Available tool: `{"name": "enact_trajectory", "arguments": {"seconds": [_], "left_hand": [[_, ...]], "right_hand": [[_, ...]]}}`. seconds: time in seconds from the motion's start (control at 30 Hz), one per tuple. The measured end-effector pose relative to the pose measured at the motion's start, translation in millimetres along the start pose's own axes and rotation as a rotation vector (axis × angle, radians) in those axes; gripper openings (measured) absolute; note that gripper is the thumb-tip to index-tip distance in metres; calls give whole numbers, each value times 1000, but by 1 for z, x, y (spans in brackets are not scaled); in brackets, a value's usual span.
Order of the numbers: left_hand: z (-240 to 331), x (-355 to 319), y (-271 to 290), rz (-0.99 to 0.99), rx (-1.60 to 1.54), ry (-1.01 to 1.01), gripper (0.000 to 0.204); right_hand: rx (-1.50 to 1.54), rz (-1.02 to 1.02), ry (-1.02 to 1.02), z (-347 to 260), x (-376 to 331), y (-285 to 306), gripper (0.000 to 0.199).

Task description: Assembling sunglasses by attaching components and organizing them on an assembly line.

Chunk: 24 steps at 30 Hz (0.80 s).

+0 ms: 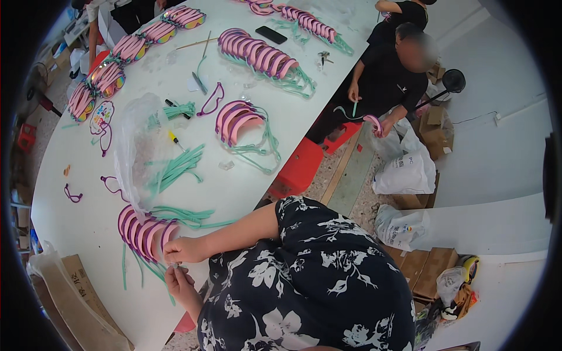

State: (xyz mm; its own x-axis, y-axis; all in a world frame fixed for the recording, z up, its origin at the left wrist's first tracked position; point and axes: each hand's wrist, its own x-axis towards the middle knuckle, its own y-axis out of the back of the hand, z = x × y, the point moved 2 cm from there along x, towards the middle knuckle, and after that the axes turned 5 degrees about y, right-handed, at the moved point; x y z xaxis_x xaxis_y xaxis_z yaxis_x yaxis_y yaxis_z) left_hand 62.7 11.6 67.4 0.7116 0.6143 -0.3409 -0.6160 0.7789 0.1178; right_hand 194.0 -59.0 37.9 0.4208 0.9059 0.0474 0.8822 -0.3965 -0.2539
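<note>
My right hand [185,250] is closed, its fingers pinched together beside the near end of a row of pink and purple goggle frames [139,233]. Just below it, my left hand [180,283] is closed too, its fingertips nearly meeting the right ones. Something small and pale shows between the fingertips, too small to name. Green straps [153,268] hang from the frames and pass close to both hands. More green straps [186,215] lie past my right wrist, some running under the forearm.
A clear plastic bag [139,155], a bundle of green straps [177,168], a yellow-tipped tool [174,138] and further goggle rows [257,55] lie on the white table [88,234]. A cardboard box [79,298] stands at lower left. Across the table's right edge, a seated co-worker [389,76] handles a strap.
</note>
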Motion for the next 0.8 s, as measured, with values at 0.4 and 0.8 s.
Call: {"name": "enact_trajectory", "arguments": {"seconds": [0.4, 0.8], "left_hand": [[4, -3, -3, -47, -135, 36, 9], [-2, -1, -5, -67, -366, 76, 8]], "right_hand": [[51, 18, -78, 6, -4, 0, 18], [284, -31, -168, -8, -12, 1, 20]]}}
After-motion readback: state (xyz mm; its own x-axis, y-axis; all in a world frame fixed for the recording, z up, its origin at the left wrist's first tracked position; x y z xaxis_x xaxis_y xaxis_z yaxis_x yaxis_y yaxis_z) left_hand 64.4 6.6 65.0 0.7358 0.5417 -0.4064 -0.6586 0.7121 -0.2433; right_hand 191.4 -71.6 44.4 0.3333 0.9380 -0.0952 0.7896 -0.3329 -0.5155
